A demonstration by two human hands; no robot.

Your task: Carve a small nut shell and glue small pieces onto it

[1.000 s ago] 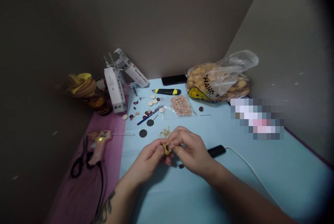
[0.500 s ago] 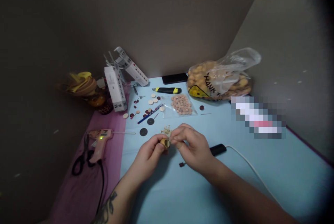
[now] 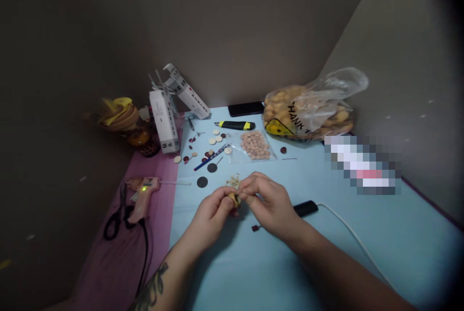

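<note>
Over the light blue mat (image 3: pixel 326 243), my left hand (image 3: pixel 210 214) pinches a small yellow-brown rounded piece (image 3: pixel 234 199) between thumb and fingertips. My right hand (image 3: pixel 268 204) meets it from the right, fingers curled and pinching at the same piece; whether it holds something of its own is hidden. A tiny dark red bit (image 3: pixel 255 228) lies on the mat just under my right hand. A little heap of pale crumbs (image 3: pixel 232 181) sits just beyond my fingers.
A pink glue gun (image 3: pixel 141 197) with a lit green lamp and black scissors (image 3: pixel 116 214) lie left. Behind are discs (image 3: pixel 202 182), a bag of round pieces (image 3: pixel 255 145), a utility knife (image 3: pixel 235 125), a phone (image 3: pixel 245 108), boxes (image 3: pixel 165 120), a plastic bag (image 3: pixel 308 112). A black corded tool (image 3: pixel 306 208) lies right.
Both hands stay together on the small piece and have drifted slightly up and right in the picture; the piece has turned a little between the fingers.
</note>
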